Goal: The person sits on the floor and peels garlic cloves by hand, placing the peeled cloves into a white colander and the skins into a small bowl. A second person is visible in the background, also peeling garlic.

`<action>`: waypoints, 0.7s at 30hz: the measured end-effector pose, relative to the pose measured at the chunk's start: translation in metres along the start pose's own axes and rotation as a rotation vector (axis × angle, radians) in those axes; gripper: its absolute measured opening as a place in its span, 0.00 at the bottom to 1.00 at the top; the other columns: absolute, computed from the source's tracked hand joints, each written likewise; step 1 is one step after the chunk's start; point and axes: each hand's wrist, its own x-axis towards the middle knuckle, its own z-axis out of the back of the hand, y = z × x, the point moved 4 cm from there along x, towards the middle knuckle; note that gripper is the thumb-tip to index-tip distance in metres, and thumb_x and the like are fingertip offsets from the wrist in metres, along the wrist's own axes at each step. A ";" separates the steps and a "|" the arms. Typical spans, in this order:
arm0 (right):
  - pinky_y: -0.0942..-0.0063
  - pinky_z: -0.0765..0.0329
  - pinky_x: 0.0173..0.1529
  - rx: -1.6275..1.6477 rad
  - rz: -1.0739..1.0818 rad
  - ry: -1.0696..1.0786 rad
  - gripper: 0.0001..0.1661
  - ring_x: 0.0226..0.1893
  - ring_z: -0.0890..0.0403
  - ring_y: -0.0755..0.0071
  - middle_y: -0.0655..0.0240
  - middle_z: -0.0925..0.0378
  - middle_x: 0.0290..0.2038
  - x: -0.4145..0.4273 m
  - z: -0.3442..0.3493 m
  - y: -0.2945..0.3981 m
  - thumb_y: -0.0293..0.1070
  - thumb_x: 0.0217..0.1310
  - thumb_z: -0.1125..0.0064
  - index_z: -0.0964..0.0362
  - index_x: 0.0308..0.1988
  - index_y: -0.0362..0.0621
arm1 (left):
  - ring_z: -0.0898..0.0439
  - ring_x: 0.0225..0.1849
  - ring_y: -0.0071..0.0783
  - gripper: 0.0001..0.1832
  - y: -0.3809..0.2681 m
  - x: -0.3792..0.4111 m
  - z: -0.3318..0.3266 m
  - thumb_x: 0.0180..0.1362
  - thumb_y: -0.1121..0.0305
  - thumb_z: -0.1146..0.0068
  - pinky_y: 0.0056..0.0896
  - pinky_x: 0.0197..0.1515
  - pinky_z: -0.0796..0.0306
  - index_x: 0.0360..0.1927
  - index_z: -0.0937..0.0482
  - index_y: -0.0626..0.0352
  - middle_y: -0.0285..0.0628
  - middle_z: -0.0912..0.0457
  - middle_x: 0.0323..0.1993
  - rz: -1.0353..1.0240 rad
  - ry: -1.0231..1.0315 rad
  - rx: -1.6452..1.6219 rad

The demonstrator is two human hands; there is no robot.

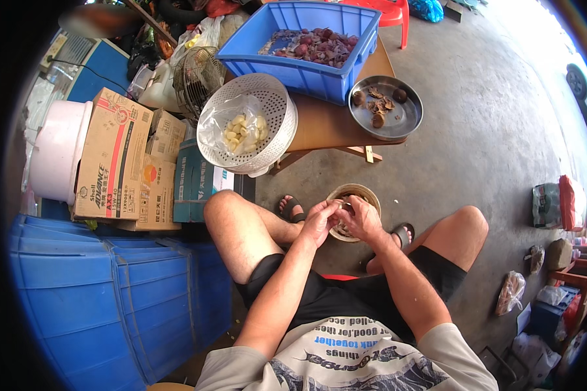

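My left hand (319,221) and my right hand (363,218) meet at the fingertips above a round tub (377,194) on the floor between my feet. Pinched between them is a small pale piece (341,206), which looks like a garlic clove; the fingers hide most of it. Scraps of skin lie in the tub. A white perforated colander (283,117) stands ahead on the left, lined with a clear plastic bag (210,127). Peeled garlic cloves (240,131) fill part of the bag.
A wooden table (323,124) bears a blue plastic crate (293,73) of purple-skinned bulbs (318,45) and a steel dish (411,122) with brown round pieces and peel. Cardboard boxes (112,161), a fan (195,80) and blue bins (78,303) crowd the left. Wrapped packages (510,292) lie on the right.
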 end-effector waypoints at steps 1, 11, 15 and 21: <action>0.55 0.25 0.37 -0.001 0.016 0.001 0.18 0.34 0.21 0.42 0.49 0.23 0.31 0.000 0.000 -0.001 0.44 0.58 0.39 0.29 0.35 0.39 | 0.23 0.36 0.15 0.06 0.000 0.000 0.000 0.65 0.66 0.46 0.19 0.39 0.31 0.42 0.21 0.52 0.28 0.19 0.35 0.000 0.000 0.006; 0.56 0.25 0.36 0.012 0.022 -0.017 0.17 0.33 0.21 0.42 0.49 0.23 0.30 0.000 -0.002 -0.004 0.43 0.60 0.40 0.27 0.37 0.39 | 0.19 0.38 0.23 0.08 0.001 0.004 0.005 0.66 0.68 0.47 0.28 0.47 0.26 0.45 0.22 0.59 0.35 0.18 0.38 0.003 0.008 -0.025; 0.56 0.25 0.35 0.023 0.051 0.034 0.17 0.32 0.21 0.42 0.49 0.23 0.28 0.000 -0.005 -0.006 0.43 0.61 0.40 0.28 0.36 0.38 | 0.20 0.39 0.23 0.08 0.001 0.002 0.005 0.66 0.68 0.48 0.28 0.47 0.26 0.45 0.22 0.58 0.35 0.18 0.37 0.005 0.011 -0.017; 0.56 0.26 0.33 0.032 0.032 -0.024 0.19 0.30 0.21 0.42 0.48 0.23 0.26 0.001 -0.006 -0.011 0.45 0.62 0.42 0.27 0.35 0.38 | 0.22 0.36 0.17 0.07 0.000 0.002 0.001 0.66 0.66 0.47 0.20 0.42 0.30 0.43 0.21 0.54 0.29 0.19 0.35 0.006 0.007 0.012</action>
